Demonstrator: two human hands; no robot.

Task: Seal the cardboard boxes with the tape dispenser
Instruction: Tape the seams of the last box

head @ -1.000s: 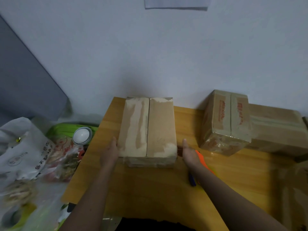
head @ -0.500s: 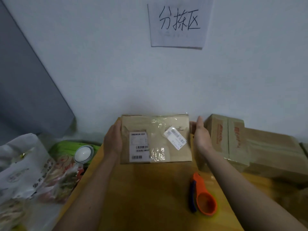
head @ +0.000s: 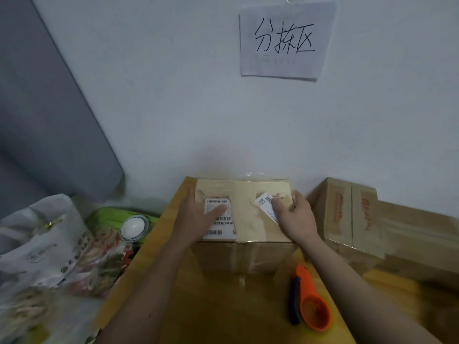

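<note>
Left hand (head: 198,220) flat, fingers straight, right hand (head: 296,218) loosely curled, both resting on top of the box (head: 244,217) at the table's (head: 223,306) far edge, tape dispenser (head: 310,301) lying near its right edge.

Above me, the paper sign (head: 285,40) taped to the wall reads 分拣区 in handwritten strokes. The box (head: 244,212) under my hands carries a white shipping label (head: 219,220) with barcodes and a smaller barcode sticker (head: 267,204), both too small to read. The neighbouring box (head: 347,214) has red printing, blurred beyond reading.
</note>
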